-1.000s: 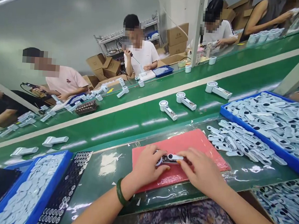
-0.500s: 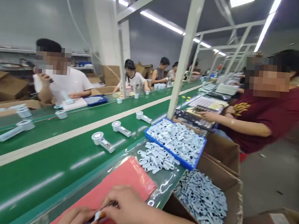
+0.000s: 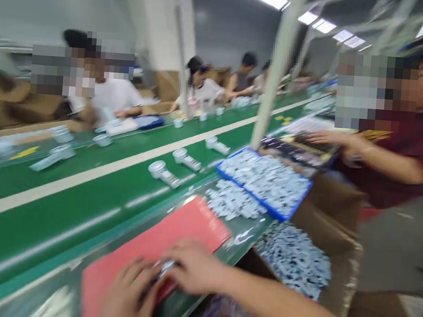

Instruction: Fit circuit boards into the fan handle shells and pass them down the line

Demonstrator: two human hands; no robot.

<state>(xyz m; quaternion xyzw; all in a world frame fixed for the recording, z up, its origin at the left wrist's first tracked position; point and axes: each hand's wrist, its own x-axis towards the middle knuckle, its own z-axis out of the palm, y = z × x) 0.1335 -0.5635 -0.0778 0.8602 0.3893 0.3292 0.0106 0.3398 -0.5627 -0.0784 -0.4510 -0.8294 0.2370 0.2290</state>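
Note:
My left hand (image 3: pixel 130 288) and my right hand (image 3: pixel 192 268) are close together over the near part of a red mat (image 3: pixel 148 241). Between their fingers is a small light-blue and dark part (image 3: pixel 166 268), blurred by motion and partly covered. Both hands are closed around it, the right from the far end and the left from the near end. Past the mat's far end lies a loose pile of small light-blue pieces (image 3: pixel 233 199). Next to that pile stands a blue tray (image 3: pixel 279 214) filled with similar pieces.
A green conveyor belt (image 3: pixel 85 207) carries several white round-headed parts with handles (image 3: pixel 164 173). A pale post (image 3: pixel 270 85) rises behind the tray. On the right stands a cardboard box (image 3: pixel 338 264) of light-blue pieces. Co-workers sit across the belt, and another person (image 3: pixel 415 144) sits at right.
The view has swung, so the scene sits higher and further right. Both hands still hold the small part together; more of the left hand now shows.

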